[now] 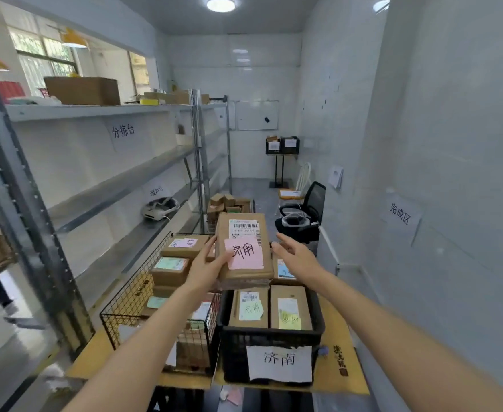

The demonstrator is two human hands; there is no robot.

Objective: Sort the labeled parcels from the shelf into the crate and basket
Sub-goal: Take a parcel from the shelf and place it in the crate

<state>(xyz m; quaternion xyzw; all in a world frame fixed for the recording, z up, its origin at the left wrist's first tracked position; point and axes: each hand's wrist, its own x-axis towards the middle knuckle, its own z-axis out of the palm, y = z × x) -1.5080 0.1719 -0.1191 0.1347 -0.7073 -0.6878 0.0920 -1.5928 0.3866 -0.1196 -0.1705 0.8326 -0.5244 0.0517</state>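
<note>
Crate (269,337) nearest, just below parcel (244,248); left hand (205,270) grips its left edge, long axis near-far; right hand (296,255) released beside it.

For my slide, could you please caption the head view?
Left hand holds pink-labelled brown cardboard parcel above black plastic crate.

Readable signs & labels
Crate (269,337) front sheet (280,363): 济南. Held parcel (244,248): pink note (244,253) w/ handwriting like 济南, plus barcode label (244,226), digits too blurred. Shelf (101,112) back sheet (123,131): 分拣台. Rt wall sheet (400,217): 完成区. Lower shelf sheet (156,191): unclear.
</note>
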